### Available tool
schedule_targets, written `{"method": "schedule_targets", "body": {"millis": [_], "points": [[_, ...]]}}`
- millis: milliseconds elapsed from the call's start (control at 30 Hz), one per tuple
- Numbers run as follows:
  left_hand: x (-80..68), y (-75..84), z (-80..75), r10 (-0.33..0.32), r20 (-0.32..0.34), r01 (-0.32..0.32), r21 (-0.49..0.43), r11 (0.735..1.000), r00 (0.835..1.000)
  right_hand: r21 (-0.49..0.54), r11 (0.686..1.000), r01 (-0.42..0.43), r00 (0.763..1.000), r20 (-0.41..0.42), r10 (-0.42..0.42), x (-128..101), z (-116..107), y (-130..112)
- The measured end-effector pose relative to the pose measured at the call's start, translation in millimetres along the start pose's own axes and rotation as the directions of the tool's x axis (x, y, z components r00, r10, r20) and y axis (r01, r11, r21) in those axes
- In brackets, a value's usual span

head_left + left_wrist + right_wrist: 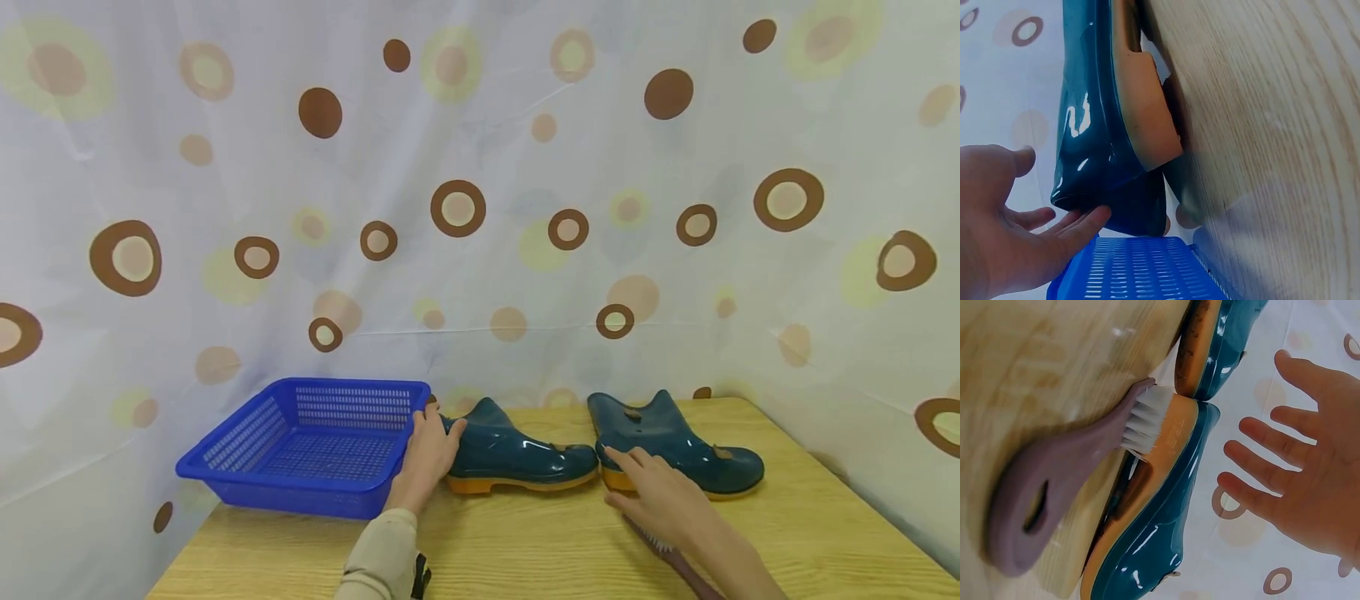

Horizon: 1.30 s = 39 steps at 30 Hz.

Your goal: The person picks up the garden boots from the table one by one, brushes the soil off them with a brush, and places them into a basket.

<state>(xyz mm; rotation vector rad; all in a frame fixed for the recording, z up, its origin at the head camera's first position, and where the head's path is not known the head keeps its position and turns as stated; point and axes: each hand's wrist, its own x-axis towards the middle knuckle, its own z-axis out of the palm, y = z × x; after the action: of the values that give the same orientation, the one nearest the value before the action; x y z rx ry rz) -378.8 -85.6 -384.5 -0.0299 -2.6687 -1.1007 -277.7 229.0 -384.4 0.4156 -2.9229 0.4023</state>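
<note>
Two short teal rubber boots with orange soles stand in line, toes to the right. My left hand [429, 458] is at the back of the left boot [517, 454], by the basket's right rim. In the left wrist view its fingers [1079, 234] are loosely spread, with fingertips right at the boot's heel end. My right hand [663, 500] hovers before the heel of the right boot [667, 429], fingers spread and holding nothing. Below it lies a scrub brush with a mauve handle [1085, 440], its white bristles [1147, 419] against the boot's orange sole.
A blue plastic basket [281, 498] with slotted walls sits at the left of the wooden table [525, 550]. Behind the table hangs a white curtain [495, 108] with brown and beige circles.
</note>
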Motion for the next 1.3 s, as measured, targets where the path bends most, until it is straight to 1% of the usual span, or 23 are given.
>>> {"method": "schedule_targets", "body": {"millis": [133, 300, 400, 467, 533, 733, 800, 967, 1133, 1300], "points": [[1.1, 0.8, 3.7, -0.036, 0.016, 0.036, -0.013, 0.999, 0.999, 0.019, 0.999, -0.041, 0.999, 0.029, 0.040, -3.7, -2.0, 2.8], [1.3, -1.8, 6.1, -0.085, 0.000, 0.085, -0.045, 0.995, 0.996, 0.041, 0.998, -0.041, 0.998, 0.040, 0.040, -10.9, -3.6, 4.9], [2.2, -3.2, 5.3, -0.092, 0.001, 0.092, -0.047, 0.995, 0.996, 0.026, 0.999, -0.029, 0.999, 0.024, 0.028, -14.6, -5.1, 4.7], [3.0, -4.0, 4.8, -0.092, 0.009, 0.092, -0.053, 0.994, 0.996, 0.022, 0.999, -0.024, 1.000, 0.021, 0.023, -16.0, -6.5, 5.4], [3.8, -4.7, 4.9, -0.077, 0.002, 0.077, -0.070, 0.995, 0.997, 0.026, 0.999, -0.023, 0.999, 0.023, 0.022, -17.9, -7.4, 6.5], [2.7, -2.7, 2.3, -0.036, -0.038, 0.029, -0.168, 0.985, 0.999, 0.040, 0.998, -0.039, 0.999, 0.031, 0.038, -23.9, -5.4, 12.9], [0.9, -1.5, 0.9, -0.045, -0.035, 0.037, -0.195, 0.980, 0.998, 0.046, 0.998, -0.053, 0.998, 0.035, 0.052, -25.3, -4.3, 14.5], [-0.6, -2.9, 0.7, -0.076, -0.022, 0.067, -0.265, 0.962, 0.997, 0.063, 0.996, -0.066, 0.997, 0.050, 0.063, -26.1, -3.4, 16.2], [1.4, -4.7, 1.3, -0.058, -0.033, 0.044, -0.317, 0.947, 0.998, 0.081, 0.993, -0.083, 0.993, 0.086, 0.076, -26.5, -4.9, 16.3], [0.1, -5.2, -0.2, -0.045, -0.027, 0.031, -0.383, 0.923, 0.999, 0.076, 0.993, -0.091, 0.991, 0.106, 0.083, -25.7, -6.7, 18.0]]}}
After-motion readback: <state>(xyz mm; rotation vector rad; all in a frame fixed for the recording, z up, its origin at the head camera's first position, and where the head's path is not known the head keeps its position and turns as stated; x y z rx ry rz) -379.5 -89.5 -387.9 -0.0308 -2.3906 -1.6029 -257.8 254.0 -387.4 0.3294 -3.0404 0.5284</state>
